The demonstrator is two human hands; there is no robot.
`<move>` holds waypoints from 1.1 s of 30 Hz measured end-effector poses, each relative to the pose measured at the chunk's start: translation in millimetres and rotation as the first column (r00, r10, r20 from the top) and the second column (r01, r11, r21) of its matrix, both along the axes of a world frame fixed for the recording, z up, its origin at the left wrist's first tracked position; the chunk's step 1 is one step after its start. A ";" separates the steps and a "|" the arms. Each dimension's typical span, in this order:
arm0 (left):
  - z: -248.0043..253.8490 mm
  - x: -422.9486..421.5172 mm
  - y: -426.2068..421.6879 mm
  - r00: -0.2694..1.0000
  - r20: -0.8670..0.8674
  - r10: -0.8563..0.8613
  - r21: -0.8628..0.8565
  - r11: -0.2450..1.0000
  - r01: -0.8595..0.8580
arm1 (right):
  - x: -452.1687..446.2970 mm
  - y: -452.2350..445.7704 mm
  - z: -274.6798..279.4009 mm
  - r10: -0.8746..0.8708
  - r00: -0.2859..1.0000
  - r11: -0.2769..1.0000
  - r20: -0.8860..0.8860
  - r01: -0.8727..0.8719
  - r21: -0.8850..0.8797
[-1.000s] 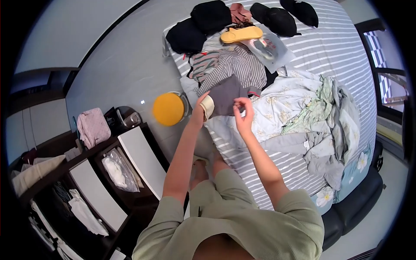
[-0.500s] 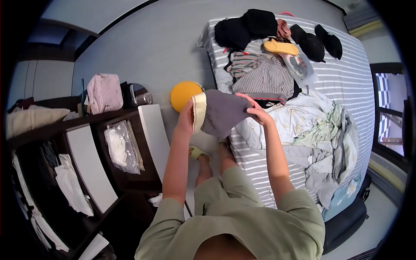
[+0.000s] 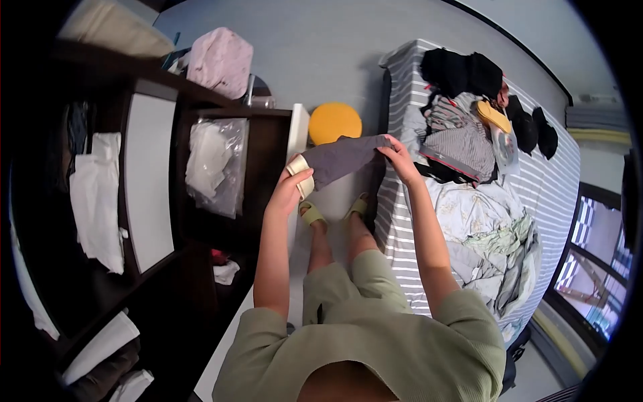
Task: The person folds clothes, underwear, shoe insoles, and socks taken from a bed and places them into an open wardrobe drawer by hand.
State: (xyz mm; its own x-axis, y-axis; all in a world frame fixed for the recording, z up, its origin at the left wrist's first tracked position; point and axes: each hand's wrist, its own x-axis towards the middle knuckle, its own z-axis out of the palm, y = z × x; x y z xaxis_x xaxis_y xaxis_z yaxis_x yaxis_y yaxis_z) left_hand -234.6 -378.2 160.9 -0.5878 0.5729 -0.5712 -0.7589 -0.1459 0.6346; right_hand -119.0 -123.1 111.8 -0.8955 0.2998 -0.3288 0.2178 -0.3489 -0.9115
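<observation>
A pair of dark grey underpants point(image 3: 345, 159) with a wide cream waistband point(image 3: 303, 175) is stretched between my two hands, above the floor between cabinet and bed. My left hand point(image 3: 288, 191) grips the waistband, thumb on top. With fingers and thumb, my right hand point(image 3: 399, 159) pinches the far end of the grey cloth. The garment is narrow and looks folded along its length.
On my left, a dark drawer point(image 3: 268, 154) stands pulled out, holding a plastic bag of white cloth point(image 3: 214, 164). A yellow round stool point(image 3: 335, 122) stands ahead. The striped bed point(image 3: 402, 87) on my right carries piled clothes point(image 3: 462, 144) and black bras point(image 3: 522, 127).
My view has turned toward the cabinet, so the bed sits further right. The underpants have gone from broad to a narrower strip, still held in both hands.
</observation>
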 end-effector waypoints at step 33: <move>-121.5 14.9 -189.3 0.972 -0.097 0.215 -0.492 0.838 -0.235 | -174.1 -180.2 -0.8 0.298 0.954 0.437 0.040 -0.173 0.882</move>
State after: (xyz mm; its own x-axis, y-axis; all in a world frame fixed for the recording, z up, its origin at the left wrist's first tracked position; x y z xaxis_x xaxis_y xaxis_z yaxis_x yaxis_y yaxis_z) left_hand -219.8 -567.5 39.4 -0.6918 0.0673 -0.7189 -0.7187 0.0323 0.6946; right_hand -293.2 -303.3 110.9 -0.9868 0.1437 0.0746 0.0450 0.6859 -0.7263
